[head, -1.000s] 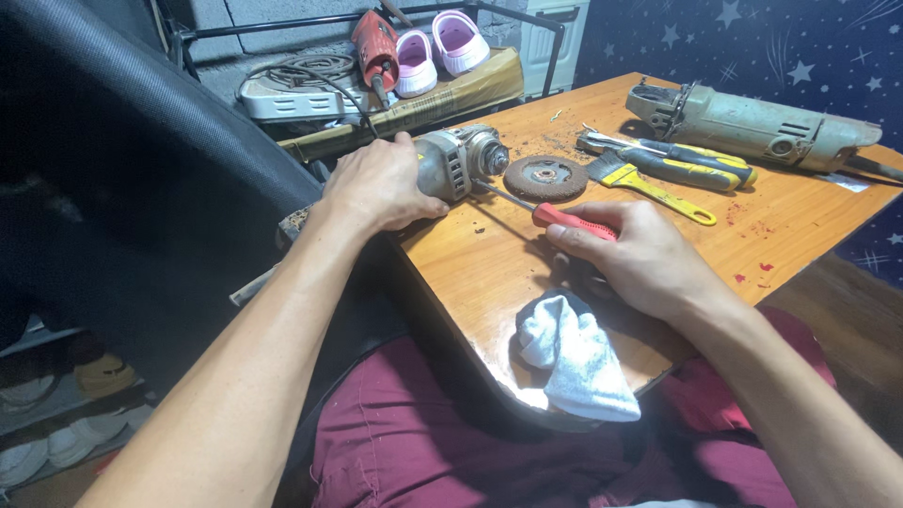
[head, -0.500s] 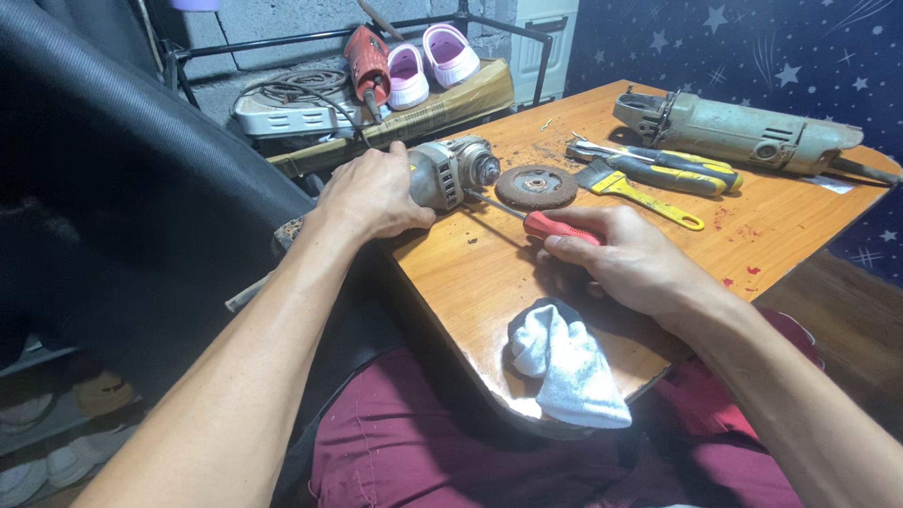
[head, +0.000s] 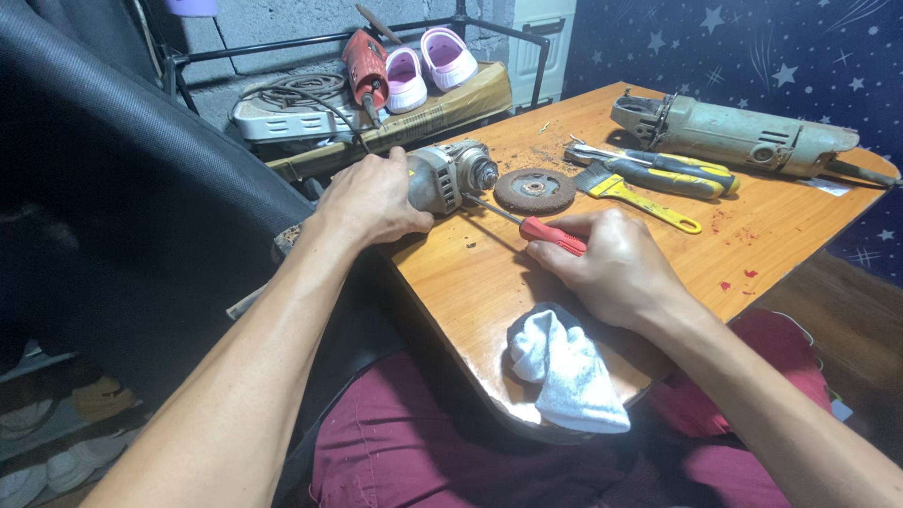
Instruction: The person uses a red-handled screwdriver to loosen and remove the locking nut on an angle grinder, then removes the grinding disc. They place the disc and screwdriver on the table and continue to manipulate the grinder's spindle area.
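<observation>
Beside screwdriver: grinding disc, pliers, cloth.

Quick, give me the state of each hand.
Left hand: closed on the angle grinder.
Right hand: closed on the red-handled screwdriver.

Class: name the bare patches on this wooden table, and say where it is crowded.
Bare wood lies between the white cloth and the yellow-handled brush, right of the right hand, and along the table edge below the large grinder. Crowded: around the small grinder, disc and pliers.
</observation>
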